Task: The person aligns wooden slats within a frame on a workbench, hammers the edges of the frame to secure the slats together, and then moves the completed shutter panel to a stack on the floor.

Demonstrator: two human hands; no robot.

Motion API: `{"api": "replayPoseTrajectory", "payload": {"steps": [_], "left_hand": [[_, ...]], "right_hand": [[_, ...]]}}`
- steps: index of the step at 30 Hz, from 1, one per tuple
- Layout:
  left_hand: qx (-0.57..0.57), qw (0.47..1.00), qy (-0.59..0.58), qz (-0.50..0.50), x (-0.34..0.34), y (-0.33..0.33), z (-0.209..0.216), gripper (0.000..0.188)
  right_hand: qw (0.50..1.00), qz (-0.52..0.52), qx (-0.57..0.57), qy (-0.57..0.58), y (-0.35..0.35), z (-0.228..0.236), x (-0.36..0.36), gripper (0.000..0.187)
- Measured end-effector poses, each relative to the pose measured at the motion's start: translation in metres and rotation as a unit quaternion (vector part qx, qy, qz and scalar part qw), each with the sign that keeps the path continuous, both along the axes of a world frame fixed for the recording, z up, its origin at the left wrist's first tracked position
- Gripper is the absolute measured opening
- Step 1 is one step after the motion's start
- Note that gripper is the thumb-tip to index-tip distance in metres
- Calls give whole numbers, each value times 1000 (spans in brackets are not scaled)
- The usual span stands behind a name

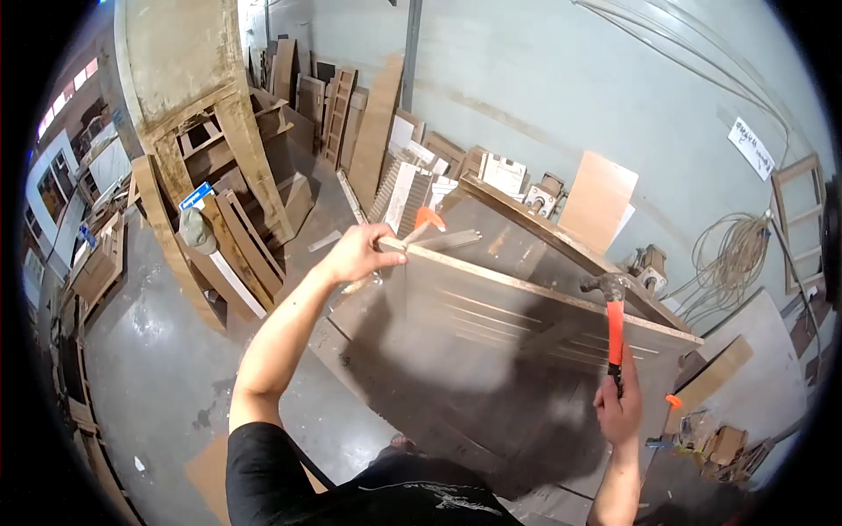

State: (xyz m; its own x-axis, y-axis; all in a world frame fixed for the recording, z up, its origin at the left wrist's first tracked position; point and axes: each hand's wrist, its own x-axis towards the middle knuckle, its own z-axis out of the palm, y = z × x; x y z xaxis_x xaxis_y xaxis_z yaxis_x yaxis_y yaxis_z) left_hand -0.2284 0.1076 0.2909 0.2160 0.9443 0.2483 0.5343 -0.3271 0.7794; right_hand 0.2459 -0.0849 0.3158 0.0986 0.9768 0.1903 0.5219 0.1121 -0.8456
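A wide wooden panel (pixel 438 302) with several long narrow slots stands on edge before me, its pale top edge running from left to right. At its left upper corner, my left hand (pixel 355 256) is closed on the edge, thumb pressed along it. My right hand (pixel 621 410) is wrapped round the dark lower grip of a claw hammer (pixel 615 326) with an orange-red handle. The hammer is upright, its dark metal head above the panel's top edge near the right end; whether it touches the panel I cannot tell. Just beyond my left hand is a small orange object (pixel 427 217).
Behind the panel lies a long wooden frame (pixel 561 241). Several boards (pixel 377 131) lean on the far wall, beside a tan sheet (pixel 599 200). Coiled cable (pixel 735 254) hangs at right. Stacked timber (pixel 232 228) stands at left. Scraps (pixel 726 445) lie at lower right.
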Motion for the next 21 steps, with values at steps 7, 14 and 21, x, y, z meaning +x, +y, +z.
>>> {"api": "replayPoseTrajectory", "payload": {"steps": [7,14,21], "left_hand": [[29,996,16,-78,42,-17,14,25],[9,999,3,-38,61,23,12,21],[5,1000,1,-28,80,69,-12,21]], "right_hand": [[969,-165,78,169,-21,-79,-11,44],[895,-407,38,177,-111,-323,131,40],[803,-508,-193,-246,-131,-297,98,55]]}}
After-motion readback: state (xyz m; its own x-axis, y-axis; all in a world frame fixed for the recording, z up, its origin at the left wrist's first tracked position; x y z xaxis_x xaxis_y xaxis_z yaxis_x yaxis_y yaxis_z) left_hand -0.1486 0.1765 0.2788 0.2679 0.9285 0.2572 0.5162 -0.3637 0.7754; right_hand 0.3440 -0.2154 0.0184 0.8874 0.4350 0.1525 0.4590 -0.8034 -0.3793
